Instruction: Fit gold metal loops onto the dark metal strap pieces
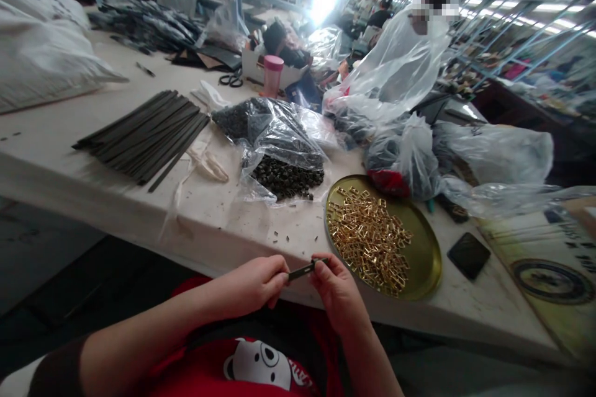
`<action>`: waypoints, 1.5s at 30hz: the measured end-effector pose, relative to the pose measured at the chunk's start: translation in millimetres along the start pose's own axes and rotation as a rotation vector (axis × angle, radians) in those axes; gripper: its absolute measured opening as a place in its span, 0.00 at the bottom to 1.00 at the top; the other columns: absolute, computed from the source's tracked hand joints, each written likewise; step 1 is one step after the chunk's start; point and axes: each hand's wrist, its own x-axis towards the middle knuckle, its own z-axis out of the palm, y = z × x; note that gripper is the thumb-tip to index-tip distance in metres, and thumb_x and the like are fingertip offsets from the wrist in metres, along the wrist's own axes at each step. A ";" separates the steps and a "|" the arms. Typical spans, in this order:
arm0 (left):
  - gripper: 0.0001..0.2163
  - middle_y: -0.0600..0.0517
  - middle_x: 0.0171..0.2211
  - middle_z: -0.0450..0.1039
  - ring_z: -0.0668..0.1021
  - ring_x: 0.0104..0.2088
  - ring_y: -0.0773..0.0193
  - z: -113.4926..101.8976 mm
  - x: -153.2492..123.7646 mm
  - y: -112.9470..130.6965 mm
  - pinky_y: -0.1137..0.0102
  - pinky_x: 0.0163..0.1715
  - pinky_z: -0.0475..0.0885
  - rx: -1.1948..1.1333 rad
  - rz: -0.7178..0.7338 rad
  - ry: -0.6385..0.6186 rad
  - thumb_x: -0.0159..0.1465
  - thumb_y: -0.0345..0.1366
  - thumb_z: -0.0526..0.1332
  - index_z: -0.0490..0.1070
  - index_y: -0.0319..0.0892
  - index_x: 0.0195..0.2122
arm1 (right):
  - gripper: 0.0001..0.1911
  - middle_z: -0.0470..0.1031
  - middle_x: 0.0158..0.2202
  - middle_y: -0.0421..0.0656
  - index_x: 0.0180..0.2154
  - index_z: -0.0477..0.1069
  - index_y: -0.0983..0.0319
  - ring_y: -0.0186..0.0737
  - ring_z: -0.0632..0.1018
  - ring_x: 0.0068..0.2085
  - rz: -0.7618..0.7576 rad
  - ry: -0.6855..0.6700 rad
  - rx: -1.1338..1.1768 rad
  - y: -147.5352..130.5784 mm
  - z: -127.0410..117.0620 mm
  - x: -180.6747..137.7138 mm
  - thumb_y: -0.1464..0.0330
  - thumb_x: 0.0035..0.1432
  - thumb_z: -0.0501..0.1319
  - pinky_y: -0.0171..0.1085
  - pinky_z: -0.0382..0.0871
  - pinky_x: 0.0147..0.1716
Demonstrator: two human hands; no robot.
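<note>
My left hand [263, 280] pinches one end of a narrow dark strap [302, 271] in front of the table's edge. The strap's other end is between the thumb and fingers of my right hand [336, 290]; whether a small part sits on it there I cannot tell. Just right of that hand, a round gold-coloured tray [426, 254] holds a heap of small gold buckles [367, 236]. Beyond my hands lies an open clear plastic bag with many small dark pieces [286, 178]. A bundle of flat dark straps [144, 133] lies at the left of the table.
A dark flat square object [469, 255] lies right of the tray. Tied plastic bags [405, 155] crowd the back right. Behind the bag of pieces stand a pink-lidded jar [272, 74] and black scissors [231, 79]. A white sack [41, 43] fills the far left.
</note>
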 end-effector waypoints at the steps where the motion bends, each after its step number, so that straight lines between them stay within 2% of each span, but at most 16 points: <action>1: 0.10 0.58 0.18 0.64 0.67 0.21 0.68 1.5 -0.6 -0.2 0.74 0.23 0.60 0.016 0.016 0.028 0.60 0.38 0.48 0.61 0.42 0.25 | 0.12 0.68 0.24 0.36 0.31 0.72 0.60 0.30 0.66 0.24 -0.004 -0.014 0.012 3.2 2.6 -2.0 0.64 0.42 0.68 0.32 0.61 0.26; 3: 0.11 0.58 0.18 0.63 0.66 0.19 0.69 6.3 -0.8 -1.4 0.75 0.22 0.59 -0.010 0.001 0.044 0.61 0.40 0.47 0.62 0.41 0.28 | 0.12 0.69 0.25 0.36 0.32 0.71 0.60 0.30 0.67 0.25 -0.028 -0.043 -0.010 10.2 10.8 -7.3 0.65 0.43 0.67 0.32 0.62 0.28; 6: 0.15 0.59 0.17 0.61 0.63 0.17 0.69 14.9 -0.4 -5.5 0.75 0.18 0.57 -0.122 -0.039 0.055 0.62 0.44 0.45 0.63 0.39 0.39 | 0.11 0.70 0.27 0.37 0.33 0.70 0.61 0.32 0.69 0.28 -0.110 -0.033 -0.117 19.2 23.8 -16.0 0.65 0.46 0.65 0.32 0.63 0.30; 8: 0.19 0.59 0.18 0.60 0.63 0.18 0.69 18.5 0.2 -9.2 0.75 0.19 0.57 -0.171 0.016 0.082 0.62 0.46 0.46 0.59 0.38 0.48 | 0.12 0.72 0.31 0.39 0.36 0.69 0.60 0.35 0.71 0.32 -0.191 -0.052 -0.190 21.5 27.8 -19.8 0.64 0.48 0.64 0.34 0.64 0.33; 10: 0.21 0.57 0.22 0.62 0.63 0.21 0.69 18.7 1.7 -13.2 0.75 0.21 0.59 -0.204 0.103 0.126 0.62 0.47 0.47 0.59 0.39 0.51 | 0.13 0.72 0.34 0.41 0.40 0.67 0.60 0.38 0.72 0.35 -0.276 -0.136 -0.303 17.6 24.6 -19.0 0.63 0.51 0.61 0.35 0.66 0.35; 13: 0.19 0.57 0.22 0.59 0.61 0.22 0.71 13.9 5.6 -20.1 0.76 0.21 0.56 -0.291 0.126 0.135 0.61 0.48 0.48 0.65 0.38 0.43 | 0.15 0.71 0.34 0.42 0.44 0.65 0.60 0.38 0.73 0.34 -0.381 -0.220 -0.681 -4.0 4.1 -2.7 0.62 0.56 0.55 0.35 0.67 0.34; 14: 0.19 0.58 0.21 0.56 0.59 0.21 0.71 12.1 7.2 -22.3 0.76 0.20 0.55 -0.324 0.111 0.122 0.61 0.48 0.48 0.65 0.38 0.40 | 0.14 0.71 0.34 0.43 0.44 0.64 0.61 0.37 0.73 0.33 -0.430 -0.151 -0.856 -14.6 -5.6 7.4 0.63 0.57 0.53 0.35 0.67 0.32; 16: 0.18 0.60 0.19 0.50 0.56 0.19 0.72 9.9 10.2 -25.6 0.76 0.18 0.51 -0.371 0.076 0.092 0.61 0.49 0.48 0.64 0.38 0.37 | 0.13 0.70 0.37 0.45 0.42 0.66 0.62 0.37 0.72 0.34 -0.532 0.104 -1.347 -36.5 -24.9 32.6 0.64 0.58 0.51 0.35 0.66 0.34; 19: 0.17 0.61 0.17 0.48 0.54 0.19 0.72 9.9 13.8 -25.6 0.76 0.17 0.49 -0.383 0.043 0.070 0.60 0.49 0.48 0.63 0.38 0.35 | 0.09 0.70 0.37 0.49 0.37 0.70 0.63 0.43 0.72 0.37 -0.537 0.154 -1.536 -59.7 -43.9 71.8 0.69 0.54 0.55 0.39 0.63 0.37; 23: 0.16 0.61 0.18 0.49 0.56 0.19 0.71 6.7 16.3 -20.6 0.75 0.18 0.50 -0.338 0.005 0.078 0.59 0.48 0.48 0.64 0.39 0.33 | 0.02 0.71 0.30 0.45 0.28 0.71 0.61 0.44 0.72 0.34 -0.517 0.086 -1.630 -66.1 -48.3 102.1 0.71 0.47 0.60 0.39 0.61 0.36; 26: 0.16 0.59 0.19 0.54 0.59 0.21 0.70 -0.4 19.0 -17.6 0.75 0.20 0.54 -0.306 -0.031 0.099 0.58 0.47 0.49 0.64 0.39 0.31 | 0.02 0.72 0.28 0.44 0.26 0.70 0.61 0.42 0.72 0.34 -0.513 0.061 -1.643 -65.8 -49.0 106.6 0.72 0.48 0.59 0.37 0.60 0.35; 30: 0.13 0.58 0.18 0.58 0.62 0.21 0.70 -9.5 30.5 -13.9 0.75 0.21 0.56 -0.251 -0.068 0.167 0.59 0.44 0.48 0.62 0.40 0.27 | 0.07 0.73 0.30 0.44 0.30 0.69 0.62 0.40 0.72 0.32 -0.527 0.096 -1.599 -68.0 -46.0 96.0 0.69 0.55 0.53 0.37 0.61 0.34; 32: 0.12 0.58 0.18 0.59 0.62 0.20 0.70 -12.4 39.1 -11.8 0.75 0.21 0.57 -0.235 -0.048 0.200 0.59 0.42 0.49 0.62 0.41 0.26 | 0.09 0.72 0.28 0.43 0.31 0.68 0.62 0.38 0.71 0.30 -0.499 0.050 -1.462 -66.8 -36.2 84.6 0.66 0.57 0.52 0.35 0.61 0.30; 36: 0.11 0.57 0.22 0.64 0.66 0.24 0.69 -13.3 51.7 -11.0 0.75 0.24 0.59 -0.183 0.065 0.257 0.60 0.42 0.50 0.65 0.40 0.30 | 0.11 0.67 0.21 0.37 0.28 0.67 0.62 0.32 0.67 0.23 -0.276 -0.200 -0.957 -57.8 -3.7 56.9 0.61 0.54 0.56 0.30 0.59 0.21; 40: 0.08 0.55 0.26 0.68 0.69 0.28 0.67 -8.2 49.2 -17.1 0.74 0.27 0.61 -0.032 0.105 0.335 0.58 0.38 0.54 0.66 0.40 0.31 | 0.09 0.68 0.23 0.37 0.30 0.69 0.62 0.31 0.68 0.25 -0.182 -0.302 -0.791 -49.5 17.9 37.4 0.63 0.53 0.58 0.30 0.60 0.24; 45: 0.08 0.55 0.26 0.69 0.70 0.27 0.66 -1.7 38.1 -20.9 0.75 0.26 0.61 -0.005 0.081 0.371 0.59 0.39 0.53 0.66 0.40 0.31 | 0.13 0.68 0.24 0.39 0.34 0.69 0.63 0.33 0.69 0.27 -0.191 -0.326 -0.687 -44.0 19.0 25.2 0.60 0.56 0.54 0.31 0.62 0.28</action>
